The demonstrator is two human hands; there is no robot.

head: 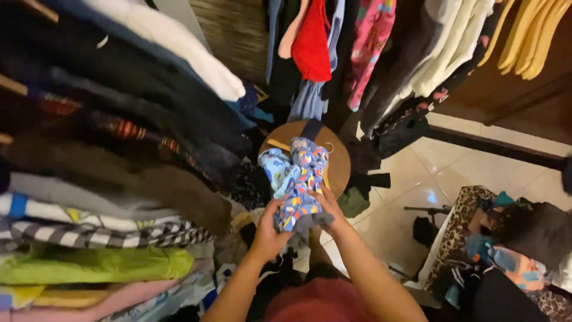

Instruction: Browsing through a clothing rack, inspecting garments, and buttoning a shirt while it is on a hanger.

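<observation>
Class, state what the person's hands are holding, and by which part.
Both the left hand and right hand grip a blue patterned garment at its lower, near end.

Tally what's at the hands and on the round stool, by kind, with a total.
Hands: 2, left hand and right hand, both gripping the garment
Blue patterned garment: 1
Round wooden stool: 1
Wooden hanger on the stool: 1
Total: 5

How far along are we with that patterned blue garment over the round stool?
Done: nothing looks finished. In hand: both the left hand and right hand grip the patterned blue garment, bunched above the round wooden stool. Left: a hanger lies bare on the stool.
</observation>
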